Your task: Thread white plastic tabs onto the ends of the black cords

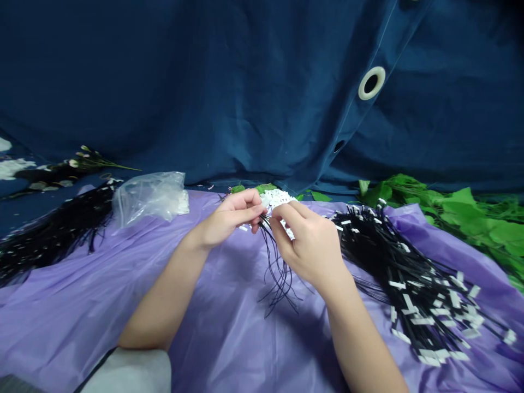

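Note:
My left hand (pixel 229 215) and my right hand (pixel 309 245) meet over a purple plastic sheet (pixel 213 338). Both are closed in a pinch on a small bunch of thin black cords (pixel 278 273) that hangs down between them and trails onto the sheet. Just behind my fingertips lies a little heap of small white pieces (pixel 278 197). A few white pieces show between my right fingers.
A large pile of black cords with white tags (pixel 413 278) lies to the right. Another dark bundle of cords (pixel 53 232) lies at the left beside a clear plastic bag (pixel 149 196). Green leaves (pixel 462 213) lie at the right, and a blue cloth with a grommet (pixel 371 83) hangs behind.

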### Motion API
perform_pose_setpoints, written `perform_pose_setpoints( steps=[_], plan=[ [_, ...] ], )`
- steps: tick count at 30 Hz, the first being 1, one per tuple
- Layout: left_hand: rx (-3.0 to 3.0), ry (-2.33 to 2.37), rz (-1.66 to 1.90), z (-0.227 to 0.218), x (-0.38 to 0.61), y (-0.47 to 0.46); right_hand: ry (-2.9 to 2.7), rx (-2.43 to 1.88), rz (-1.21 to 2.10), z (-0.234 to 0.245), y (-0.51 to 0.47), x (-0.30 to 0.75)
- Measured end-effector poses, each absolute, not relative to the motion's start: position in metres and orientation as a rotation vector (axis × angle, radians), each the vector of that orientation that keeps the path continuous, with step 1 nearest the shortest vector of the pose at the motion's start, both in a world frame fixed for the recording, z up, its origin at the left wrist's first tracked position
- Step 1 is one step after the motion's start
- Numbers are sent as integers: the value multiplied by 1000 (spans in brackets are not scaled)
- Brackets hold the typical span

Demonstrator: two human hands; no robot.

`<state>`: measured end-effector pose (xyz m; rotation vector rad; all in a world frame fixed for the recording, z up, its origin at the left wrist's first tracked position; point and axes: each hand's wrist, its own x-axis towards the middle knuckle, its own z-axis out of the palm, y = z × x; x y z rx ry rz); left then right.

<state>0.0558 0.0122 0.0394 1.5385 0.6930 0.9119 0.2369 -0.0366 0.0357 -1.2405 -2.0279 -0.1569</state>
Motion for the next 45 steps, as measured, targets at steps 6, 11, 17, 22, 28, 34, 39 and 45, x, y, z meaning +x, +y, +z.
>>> perform_pose_setpoints(
  steps=[6,11,17,22,28,34,39,45],
  plan=[
    [1670,755,901,40,58,12,-2012,-1120,677,43,-35,252],
    [1625,830,988,39,50,21,-1838,-668,1544,47,-27,301],
    [1385,820,1062,42,41,27,-1409,-181,1402,45,-28,358],
    [1300,775,988,43,51,18,-962,-308,1182,52,-21,355],
    [1268,784,961,44,61,10,-1086,-648,721,48,-10,318],
    [1370,782,896,43,68,3,-1438,-938,882,40,-20,263],
    [1577,759,852,40,68,-1,-1488,-937,943,38,-23,236],
    [1765,867,889,40,68,-12,-1489,-951,931,37,-24,238]
  ],
)
